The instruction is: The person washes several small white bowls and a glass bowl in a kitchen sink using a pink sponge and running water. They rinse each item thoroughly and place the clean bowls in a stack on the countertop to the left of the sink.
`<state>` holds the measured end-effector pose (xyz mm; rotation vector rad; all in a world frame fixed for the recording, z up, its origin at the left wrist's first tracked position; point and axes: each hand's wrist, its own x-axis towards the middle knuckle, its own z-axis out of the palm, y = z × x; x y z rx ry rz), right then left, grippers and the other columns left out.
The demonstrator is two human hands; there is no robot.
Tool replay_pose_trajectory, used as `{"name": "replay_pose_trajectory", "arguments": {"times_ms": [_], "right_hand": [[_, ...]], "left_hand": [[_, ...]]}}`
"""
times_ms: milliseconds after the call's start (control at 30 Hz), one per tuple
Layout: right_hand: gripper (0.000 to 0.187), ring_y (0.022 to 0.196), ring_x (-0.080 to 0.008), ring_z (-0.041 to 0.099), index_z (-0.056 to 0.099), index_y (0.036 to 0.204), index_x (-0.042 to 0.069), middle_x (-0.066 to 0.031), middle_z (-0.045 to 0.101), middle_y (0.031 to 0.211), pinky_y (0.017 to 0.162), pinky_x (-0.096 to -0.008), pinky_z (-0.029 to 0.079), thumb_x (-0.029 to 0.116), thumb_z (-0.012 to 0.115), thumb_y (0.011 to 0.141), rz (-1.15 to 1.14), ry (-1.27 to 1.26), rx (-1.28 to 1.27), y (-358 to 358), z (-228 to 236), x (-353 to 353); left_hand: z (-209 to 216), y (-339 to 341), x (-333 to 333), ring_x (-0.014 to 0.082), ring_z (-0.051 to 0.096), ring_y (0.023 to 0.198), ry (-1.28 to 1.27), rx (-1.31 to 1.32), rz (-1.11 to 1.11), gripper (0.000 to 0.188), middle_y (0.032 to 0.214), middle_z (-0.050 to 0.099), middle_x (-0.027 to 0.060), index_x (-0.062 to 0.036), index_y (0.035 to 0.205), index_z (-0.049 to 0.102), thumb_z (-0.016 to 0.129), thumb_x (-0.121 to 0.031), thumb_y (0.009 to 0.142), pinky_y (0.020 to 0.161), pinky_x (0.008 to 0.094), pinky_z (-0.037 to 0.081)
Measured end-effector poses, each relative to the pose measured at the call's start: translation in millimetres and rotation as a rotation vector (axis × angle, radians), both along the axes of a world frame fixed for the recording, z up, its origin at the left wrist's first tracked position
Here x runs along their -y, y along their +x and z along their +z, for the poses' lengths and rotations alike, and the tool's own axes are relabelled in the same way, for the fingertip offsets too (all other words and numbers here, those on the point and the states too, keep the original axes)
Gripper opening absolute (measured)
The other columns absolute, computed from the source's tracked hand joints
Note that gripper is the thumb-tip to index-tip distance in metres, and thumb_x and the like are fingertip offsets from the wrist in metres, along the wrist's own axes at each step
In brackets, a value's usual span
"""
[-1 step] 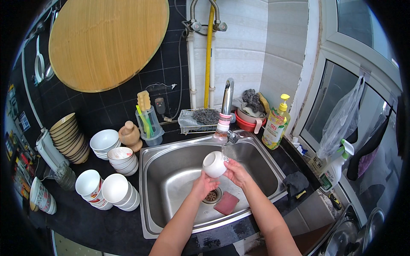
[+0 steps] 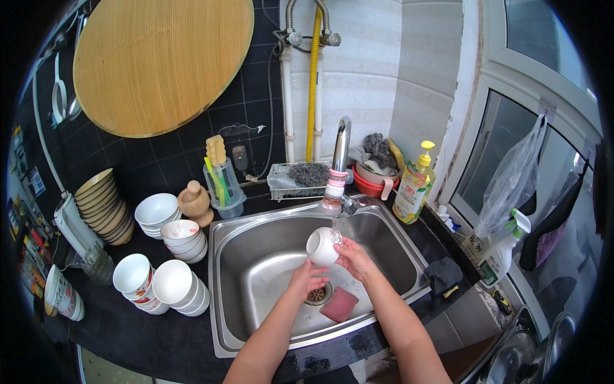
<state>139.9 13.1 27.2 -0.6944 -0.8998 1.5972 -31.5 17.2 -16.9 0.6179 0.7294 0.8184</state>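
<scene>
Apparently rinsing white bowl [image 2: 323, 248] under faucet [image 2: 341, 153] over sink [image 2: 256, 256], gripping its side with curled right hand [image 2: 354, 259], holding left hand [image 2: 307, 280] half-open and seemingly empty just below, probably needing to turn bowl for even rinse next.

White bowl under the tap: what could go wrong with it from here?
The white bowl might slip, since the right grip holds it by one side and the left grip is open below; it could then chip on the metal sink. Lifted carelessly, it might also knock the tap above.
</scene>
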Motion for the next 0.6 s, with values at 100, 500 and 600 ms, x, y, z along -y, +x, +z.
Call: {"name": "replay_pose_trajectory", "arguments": {"times_ms": [100,500,600], "right_hand": [[0.032,0.091,-0.0162,0.058,0.053,0.11,0.002,-0.0046,0.06,0.1,0.08,-0.0268,0.045,0.015,0.058,0.081,-0.098,0.016,0.377,-4,-8,1],[0.028,0.103,-0.0222,0.053,0.064,0.099,0.015,-0.0076,0.062,0.097,0.099,-0.0408,0.027,0.022,0.059,0.072,0.039,0.654,1.934,-25,1,26],[0.039,0.111,-0.0222,0.046,0.058,0.108,0.015,-0.0077,0.058,0.107,0.102,-0.0443,0.021,0.025,0.058,0.071,-0.286,0.757,2.082,-32,-15,27]], "left_hand": [[5,4,5,0.0201,0.058,0.066,0.066,-0.318,0.118,0.049,0.104,0.052,0.0146,-0.004,0.122,0.034,0.037,-0.041,0.09,0.052,0.0261,0.049],[6,7,7,0.025,0.061,0.07,0.171,-0.246,0.292,0.04,0.095,0.053,0.0171,-0.0001,0.118,0.035,0.045,-0.019,0.084,0.053,0.0319,0.054],[3,11,8,0.0227,0.061,0.069,0.253,-0.304,0.234,0.038,0.093,0.055,0.0153,-0.0005,0.117,0.038,0.044,-0.016,0.083,0.054,0.0303,0.053]]}}
